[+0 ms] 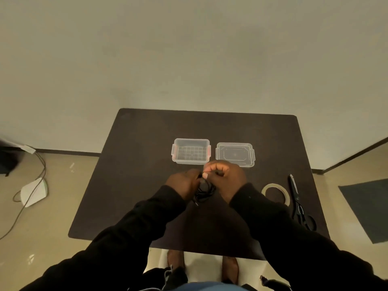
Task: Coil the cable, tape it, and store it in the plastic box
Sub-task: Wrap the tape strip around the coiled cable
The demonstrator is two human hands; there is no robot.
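A thin black cable (204,192) hangs in loose loops between my hands above the dark table (134,164). My left hand (183,182) pinches it at the top left, and one plug end sticks out below that hand. My right hand (225,175) is curled around the cable's upper part, thumb touching the left fingers. Just beyond the hands stands the clear plastic box (191,151), uncovered and empty. Its clear lid (235,154) lies flat to the right of it. A roll of tape (276,193) lies on the table right of my right forearm.
Black scissors (298,201) lie beside the tape near the table's right edge. The table's far edge stands against a plain wall. On the floor at the left are a white device (33,192) and cords. My feet show below the table's near edge.
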